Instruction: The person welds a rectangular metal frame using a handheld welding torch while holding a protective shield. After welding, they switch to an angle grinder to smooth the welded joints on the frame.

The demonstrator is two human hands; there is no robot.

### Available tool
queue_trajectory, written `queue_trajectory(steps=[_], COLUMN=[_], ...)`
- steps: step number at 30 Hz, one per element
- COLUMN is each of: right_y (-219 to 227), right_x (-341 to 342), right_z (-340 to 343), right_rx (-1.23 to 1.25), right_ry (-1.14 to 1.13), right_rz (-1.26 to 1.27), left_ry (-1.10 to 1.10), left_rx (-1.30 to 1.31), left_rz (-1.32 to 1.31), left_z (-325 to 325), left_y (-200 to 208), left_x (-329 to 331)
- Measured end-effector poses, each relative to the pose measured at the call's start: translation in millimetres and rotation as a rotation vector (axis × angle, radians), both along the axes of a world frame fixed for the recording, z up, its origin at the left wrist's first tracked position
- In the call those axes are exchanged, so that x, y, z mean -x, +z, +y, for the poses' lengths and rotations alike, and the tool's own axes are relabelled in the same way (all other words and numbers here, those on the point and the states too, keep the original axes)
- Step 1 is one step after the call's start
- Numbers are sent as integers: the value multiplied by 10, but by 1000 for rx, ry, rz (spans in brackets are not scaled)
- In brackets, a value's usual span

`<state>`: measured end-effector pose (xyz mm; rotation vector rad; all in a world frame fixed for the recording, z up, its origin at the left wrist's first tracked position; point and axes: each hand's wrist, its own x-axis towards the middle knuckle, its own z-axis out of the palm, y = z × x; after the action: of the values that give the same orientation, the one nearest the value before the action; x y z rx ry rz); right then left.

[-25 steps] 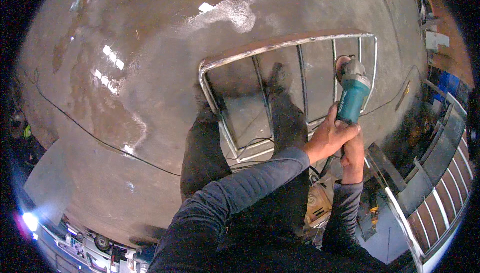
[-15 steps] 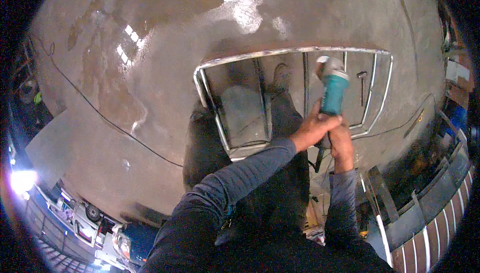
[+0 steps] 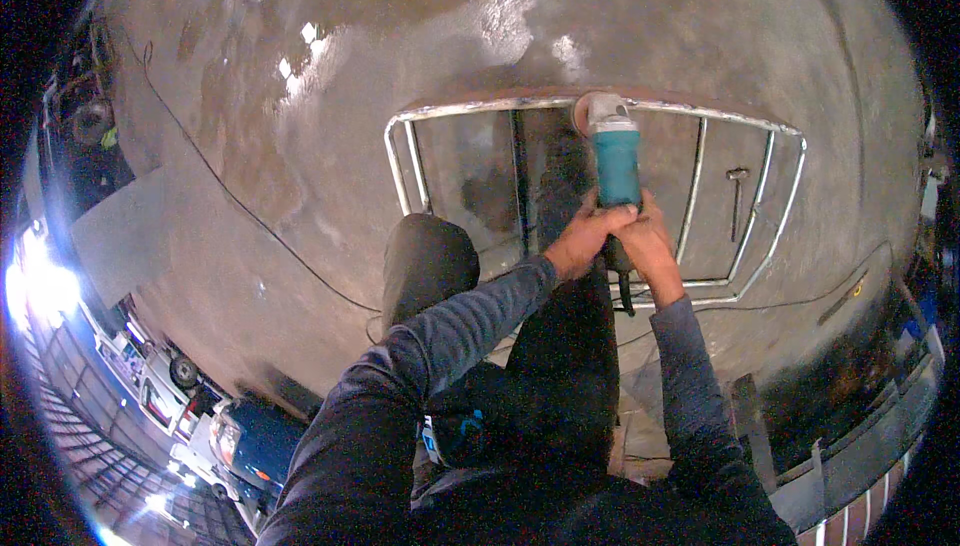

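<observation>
Both my hands are closed around the rear body of a teal angle grinder (image 3: 617,168). My left hand (image 3: 588,234) wraps it from the left, and my right hand (image 3: 648,244) grips it from the right, the two touching. The grinder's silver head points away from me, with its reddish-brown disc (image 3: 582,116) at the far bar of a welded metal tube frame (image 3: 480,108). Whether the disc touches the bar I cannot tell. The frame has several crossbars, some shiny, one dark. My legs stand at its near side and hide part of it.
A hammer (image 3: 737,204) lies on the floor inside the frame's right part. A dark cable (image 3: 215,181) runs across the concrete floor (image 3: 330,166) at left, another to the right. Wet patches shine beyond the frame. Parked vehicles (image 3: 240,446) are at lower left, a metal railing (image 3: 850,491) at lower right.
The grinder and both hands have moved left along the frame's far bar, from its right part toward the middle. My left knee has come up and forward, and the view has shifted slightly.
</observation>
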<state>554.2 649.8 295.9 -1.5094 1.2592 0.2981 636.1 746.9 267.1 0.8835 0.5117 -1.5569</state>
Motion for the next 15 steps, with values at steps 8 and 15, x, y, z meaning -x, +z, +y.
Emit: queue_trajectory(steps=[8,15], right_y=[-1233,-2059], right_x=[-280,-487], right_z=[303,785], right_rx=[-75,84], right_ry=[254,367], right_rz=[71,113], left_ry=[-77,82], left_rx=[-71,-159], left_rz=[125,-154], left_z=[433,806], left_y=[-971,-1880], left_x=[-518,-403])
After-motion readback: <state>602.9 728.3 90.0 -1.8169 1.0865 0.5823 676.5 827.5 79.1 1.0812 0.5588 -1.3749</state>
